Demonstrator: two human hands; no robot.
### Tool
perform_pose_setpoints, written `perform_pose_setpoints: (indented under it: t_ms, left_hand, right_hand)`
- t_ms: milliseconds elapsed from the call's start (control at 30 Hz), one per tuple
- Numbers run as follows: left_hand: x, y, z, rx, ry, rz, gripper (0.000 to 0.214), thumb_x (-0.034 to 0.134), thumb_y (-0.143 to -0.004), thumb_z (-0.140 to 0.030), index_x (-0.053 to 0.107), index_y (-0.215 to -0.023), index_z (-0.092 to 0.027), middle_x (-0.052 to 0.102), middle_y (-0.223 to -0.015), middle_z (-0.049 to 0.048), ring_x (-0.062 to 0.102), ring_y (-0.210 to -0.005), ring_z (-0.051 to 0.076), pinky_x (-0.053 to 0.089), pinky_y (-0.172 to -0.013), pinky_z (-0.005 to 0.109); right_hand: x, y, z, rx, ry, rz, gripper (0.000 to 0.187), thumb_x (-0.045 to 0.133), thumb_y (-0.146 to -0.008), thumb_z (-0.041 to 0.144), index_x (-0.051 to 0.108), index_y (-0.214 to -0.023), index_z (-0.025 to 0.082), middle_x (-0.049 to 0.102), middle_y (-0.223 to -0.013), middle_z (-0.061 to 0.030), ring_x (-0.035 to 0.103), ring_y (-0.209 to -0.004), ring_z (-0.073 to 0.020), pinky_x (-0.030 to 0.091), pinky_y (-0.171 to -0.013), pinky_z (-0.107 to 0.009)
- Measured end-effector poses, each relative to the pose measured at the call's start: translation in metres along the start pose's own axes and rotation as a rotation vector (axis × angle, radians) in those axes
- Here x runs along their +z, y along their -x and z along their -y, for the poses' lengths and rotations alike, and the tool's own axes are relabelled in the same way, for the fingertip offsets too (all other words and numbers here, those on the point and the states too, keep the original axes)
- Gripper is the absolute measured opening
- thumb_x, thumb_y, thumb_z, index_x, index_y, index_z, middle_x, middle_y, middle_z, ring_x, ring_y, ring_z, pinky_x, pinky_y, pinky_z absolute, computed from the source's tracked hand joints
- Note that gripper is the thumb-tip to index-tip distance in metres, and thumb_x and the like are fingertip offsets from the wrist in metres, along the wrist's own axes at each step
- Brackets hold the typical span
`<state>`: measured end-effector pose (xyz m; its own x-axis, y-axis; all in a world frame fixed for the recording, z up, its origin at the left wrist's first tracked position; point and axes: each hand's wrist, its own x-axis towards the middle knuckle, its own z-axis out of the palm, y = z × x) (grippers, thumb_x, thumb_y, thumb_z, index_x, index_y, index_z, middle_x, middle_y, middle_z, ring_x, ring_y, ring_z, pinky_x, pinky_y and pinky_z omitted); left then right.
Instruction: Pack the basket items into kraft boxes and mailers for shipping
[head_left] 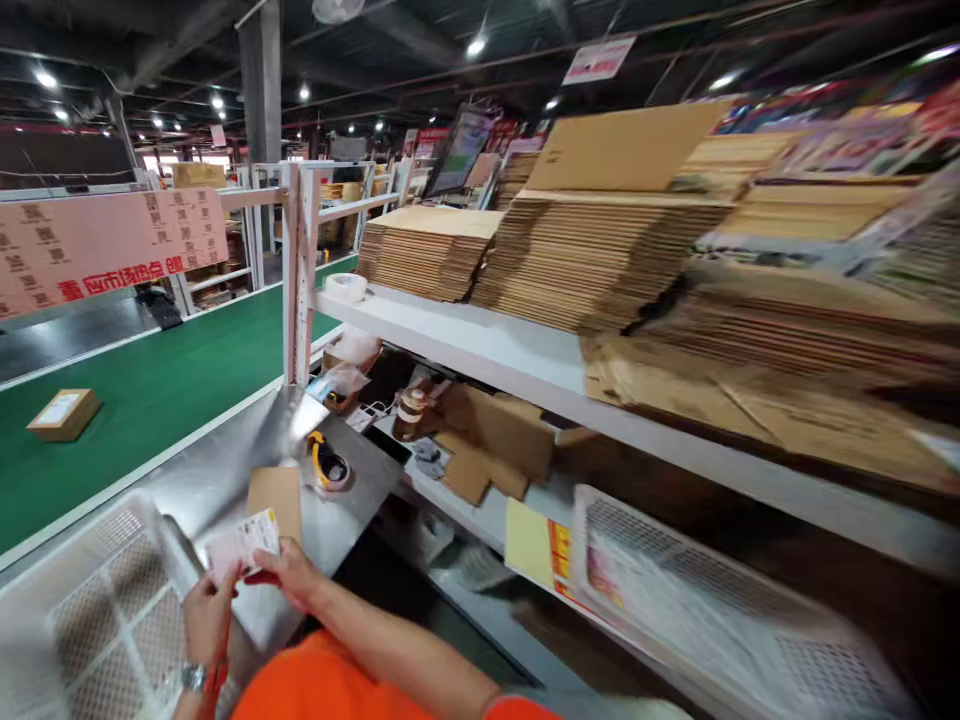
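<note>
A white printed label (244,543) with small dark print and a yellow patch is pinched between my two hands. My left hand (210,605) grips its lower left corner, with a watch on that wrist. On the right edge of the label, my right hand (289,570) has its thumb and fingers closed. Just beyond the label a small flat brown cardboard box (274,498) lies on the metal table (319,532). To its right sits a yellow and black tape dispenser (328,463).
A white plastic basket (112,610) stands at my left. Past the table runs a green conveyor belt (187,345) carrying a small labelled box (64,415). Stacks of flat cardboard (592,260) fill the shelf (465,335) at right, with another white basket (697,600) below.
</note>
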<state>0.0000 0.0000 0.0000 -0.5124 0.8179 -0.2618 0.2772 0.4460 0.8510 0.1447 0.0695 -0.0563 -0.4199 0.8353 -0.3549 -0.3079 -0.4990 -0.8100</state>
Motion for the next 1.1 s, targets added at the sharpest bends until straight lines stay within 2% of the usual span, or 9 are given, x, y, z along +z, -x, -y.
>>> perform_pose_setpoints:
  t_ms: [133,200,267,367,467,533,633,767,1100]
  left_hand:
    - [0.051,0.010,0.014,0.049,-0.020,0.282,0.090,0.063,-0.055,-0.106,0.077,-0.062,-0.017,0.075,-0.066,0.0137,0.068,-0.071,0.032,0.050,-0.070,0.039]
    - [0.072,0.013,0.014,0.077,0.027,0.371,0.084,0.069,-0.058,-0.100,0.079,-0.067,-0.017,0.077,-0.070,0.0124,0.068,-0.072,0.029,0.052,-0.071,0.038]
    - [0.089,0.016,0.007,0.076,0.123,0.410,0.078,0.077,-0.061,-0.091,0.083,-0.083,-0.017,0.081,-0.083,0.0119,0.070,-0.077,0.027,0.053,-0.070,0.035]
    - [0.110,0.026,-0.011,0.047,0.172,0.507,0.070,0.091,-0.057,-0.072,0.083,-0.099,-0.016,0.083,-0.093,0.0120,0.069,-0.074,0.023,0.050,-0.062,0.029]
    - [0.133,0.040,-0.026,0.060,0.094,0.662,0.052,0.094,-0.058,-0.060,0.081,-0.078,-0.014,0.079,-0.074,0.0107,0.065,-0.063,0.020,0.048,-0.059,0.030]
    - [0.151,0.051,-0.033,0.057,0.125,0.614,0.048,0.091,-0.064,-0.060,0.079,-0.072,-0.014,0.077,-0.068,0.0105,0.065,-0.060,0.020,0.048,-0.057,0.030]
    - [0.177,0.067,-0.042,0.026,0.233,0.418,0.050,0.088,-0.069,-0.060,0.082,-0.080,-0.012,0.079,-0.070,0.0124,0.067,-0.059,0.020,0.048,-0.053,0.028]
    - [0.204,0.085,-0.052,-0.013,0.314,0.287,0.049,0.092,-0.068,-0.056,0.084,-0.084,-0.011,0.081,-0.075,0.0141,0.072,-0.061,0.022,0.054,-0.054,0.029]
    - [0.267,0.131,-0.057,-0.072,0.388,0.293,0.052,0.096,-0.061,-0.056,0.085,-0.084,-0.010,0.083,-0.078,0.0140,0.071,-0.058,0.019,0.056,-0.053,0.028]
  right_hand:
    - [-0.066,0.011,0.014,-0.030,0.042,-0.190,0.068,0.098,-0.047,0.072,0.075,-0.077,0.016,0.070,-0.065,-0.0003,0.064,-0.060,-0.0165,0.055,-0.064,-0.033]
    - [-0.100,0.020,0.027,-0.036,0.092,-0.198,0.066,0.097,-0.048,0.074,0.076,-0.077,0.017,0.071,-0.065,-0.0008,0.062,-0.056,-0.0155,0.051,-0.058,-0.031]
    - [-0.128,0.031,0.043,-0.055,0.198,-0.175,0.061,0.098,-0.051,0.070,0.076,-0.073,0.018,0.071,-0.064,-0.0012,0.059,-0.055,-0.0145,0.048,-0.055,-0.029]
    - [-0.154,0.047,0.067,-0.082,0.373,-0.076,0.053,0.098,-0.057,0.065,0.078,-0.071,0.018,0.070,-0.061,-0.0010,0.057,-0.053,-0.0136,0.045,-0.053,-0.027]
    - [-0.167,0.062,0.083,-0.101,0.354,-0.036,0.056,0.095,-0.061,0.069,0.079,-0.074,0.018,0.071,-0.063,-0.0009,0.059,-0.056,-0.0139,0.046,-0.053,-0.027]
    - [-0.174,0.073,0.087,-0.094,0.221,-0.066,0.060,0.089,-0.068,0.076,0.079,-0.080,0.017,0.075,-0.070,-0.0027,0.064,-0.062,-0.0149,0.050,-0.056,-0.026]
    - [-0.189,0.097,0.084,-0.050,0.044,-0.086,0.061,0.086,-0.075,0.074,0.082,-0.092,0.016,0.079,-0.084,-0.0068,0.071,-0.073,-0.0164,0.056,-0.063,-0.026]
    - [-0.211,0.132,0.075,-0.001,-0.015,-0.086,0.056,0.094,-0.071,0.066,0.082,-0.093,0.016,0.080,-0.090,-0.0087,0.073,-0.078,-0.0172,0.058,-0.065,-0.026]
    - [-0.257,0.182,0.074,-0.036,-0.087,-0.177,0.056,0.099,-0.065,0.064,0.084,-0.091,0.017,0.083,-0.090,-0.0084,0.074,-0.080,-0.0182,0.060,-0.064,-0.027]
